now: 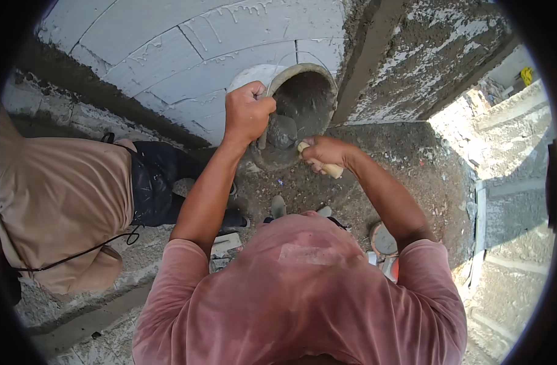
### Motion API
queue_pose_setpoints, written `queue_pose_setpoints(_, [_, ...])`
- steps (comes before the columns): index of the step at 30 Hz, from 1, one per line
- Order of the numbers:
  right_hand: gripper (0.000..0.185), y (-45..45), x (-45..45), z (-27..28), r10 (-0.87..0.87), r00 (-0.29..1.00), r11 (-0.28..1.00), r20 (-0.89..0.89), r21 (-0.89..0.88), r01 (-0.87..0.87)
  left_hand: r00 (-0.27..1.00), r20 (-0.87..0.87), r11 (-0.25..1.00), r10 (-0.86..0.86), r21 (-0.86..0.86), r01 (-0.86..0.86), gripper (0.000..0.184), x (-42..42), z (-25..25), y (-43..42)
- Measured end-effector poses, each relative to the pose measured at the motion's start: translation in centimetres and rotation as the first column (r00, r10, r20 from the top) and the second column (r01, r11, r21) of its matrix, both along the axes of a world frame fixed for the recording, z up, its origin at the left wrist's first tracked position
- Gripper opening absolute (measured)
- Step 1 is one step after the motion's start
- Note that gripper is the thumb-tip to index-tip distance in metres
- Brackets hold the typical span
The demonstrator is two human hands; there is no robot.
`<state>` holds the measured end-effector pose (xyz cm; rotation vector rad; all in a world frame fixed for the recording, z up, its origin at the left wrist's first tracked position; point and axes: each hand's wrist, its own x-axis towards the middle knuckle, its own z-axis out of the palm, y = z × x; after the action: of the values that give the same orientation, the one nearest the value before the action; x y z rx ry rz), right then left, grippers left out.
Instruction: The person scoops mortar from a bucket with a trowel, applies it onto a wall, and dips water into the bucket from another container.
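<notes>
Grey mortar [306, 118], wet by the look of it, sits in the bucket [301, 67] at upper centre of the frame, by the foot of the block wall [163, 58]. Left hand [250, 112]: grip closed on the bucket's left edge; can't tell if that's rim or handle. Right hand [325, 155]: grip wrapped round the pale handle of a trowel [283, 129], blade inside the bucket mouth.

Progress, my read: midway. Visible as done: dark smooth strip [359, 61] between the walls, dark band [108, 96] along the block wall's lower edge, patchy grey coat on the upper-right wall [412, 67]. Visible as left: pale patches showing through that coat, block faces mostly bare with joint lines and drips, mortar unspent in the bucket. Whether those bare faces are meant to be coated, can't say.

Labels: nothing readable. Pale rectangular patch [306, 254] on the pink shirt [278, 310], lower centre, no legible letters. No brand visible on the bucket or on the round container [385, 239] right of centre. Second person [65, 201] at left of frame, brown top, no readable print either.
</notes>
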<state>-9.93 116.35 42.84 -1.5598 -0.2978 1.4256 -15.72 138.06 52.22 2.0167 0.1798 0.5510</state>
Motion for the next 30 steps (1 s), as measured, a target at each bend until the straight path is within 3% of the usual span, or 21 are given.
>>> queue_pose_setpoints(1, [0.026,-0.1,-0.9,-0.6,-0.050,0.980,0.992,-0.194,0.104,0.071,1.000,-0.015,0.999,0.026,-0.027,-0.027,0.026,0.2,-0.3,0.0])
queue_pose_setpoints(4, [0.023,-0.2,-3.0,-0.9,-0.083,0.854,0.932,-0.513,0.264,0.250,0.996,-0.039,0.991,0.086,-0.100,-0.089,0.026,1.0,-0.7,0.9])
queue_pose_setpoints(5, [0.021,-0.1,-3.8,0.0,-0.113,0.875,0.928,-0.471,0.263,0.262,0.996,-0.026,0.973,0.090,-0.212,-0.093,0.025,1.1,-0.6,1.1])
queue_pose_setpoints(7, [0.018,-1.1,-3.8,-0.6,-0.031,0.801,0.870,-0.598,0.379,0.316,0.994,-0.018,0.899,0.105,-0.425,-0.103,0.023,0.4,-0.6,1.5])
queue_pose_setpoints(10, [0.020,-2.3,-4.4,1.2,-0.104,0.850,0.838,-0.517,0.414,0.355,0.988,0.010,0.766,0.151,-0.633,-0.111,0.020,0.5,-1.1,2.5])
queue_pose_setpoints(16, [0.022,-1.8,-4.2,5.5,-0.231,0.884,0.778,-0.406,0.468,0.418,0.987,0.007,0.712,0.161,-0.693,-0.111,0.014,0.3,-2.8,4.0])
queue_pose_setpoints(19, [0.026,-3.2,-4.2,10.3,-0.276,0.819,0.639,-0.504,0.541,0.548,0.990,-0.001,0.767,0.141,-0.632,-0.109,0.016,-0.2,-4.6,6.8])
queue_pose_setpoints(20, [0.032,-3.8,-3.8,11.5,-0.284,0.806,0.568,-0.520,0.586,0.578,0.987,-0.015,0.788,0.163,-0.600,-0.139,0.020,-1.1,-2.4,5.6])
queue_pose_setpoints(23, [0.034,-6.5,-2.4,17.3,-0.412,0.755,0.259,-0.510,0.729,0.634,0.983,-0.002,0.798,0.185,-0.583,-0.152,0.026,-1.5,-4.2,8.2])
queue_pose_setpoints(25, [0.033,-8.8,-2.1,22.6,-0.641,0.634,-0.014,-0.433,0.832,0.555,0.977,-0.017,0.811,0.213,-0.554,-0.187,0.027,-1.2,-7.7,11.5])
queue_pose_setpoints(26, [0.031,-10.1,-2.1,25.2,-0.773,0.496,-0.150,-0.395,0.874,0.462,0.981,-0.010,0.819,0.195,-0.548,-0.168,0.028,-1.6,-8.3,12.2])
queue_pose_setpoints(28, [0.027,-13.2,-1.6,31.1,-0.926,0.133,-0.322,-0.354,0.922,0.214,0.976,-0.054,0.818,0.213,-0.537,-0.208,0.029,-2.5,-10.0,14.3])
queue_pose_setpoints(30, [0.029,-17.4,-1.2,36.9,-0.891,-0.282,-0.357,-0.355,0.933,-0.047,0.943,-0.083,0.754,0.322,-0.579,-0.308,0.035,-2.3,-13.1,16.2])
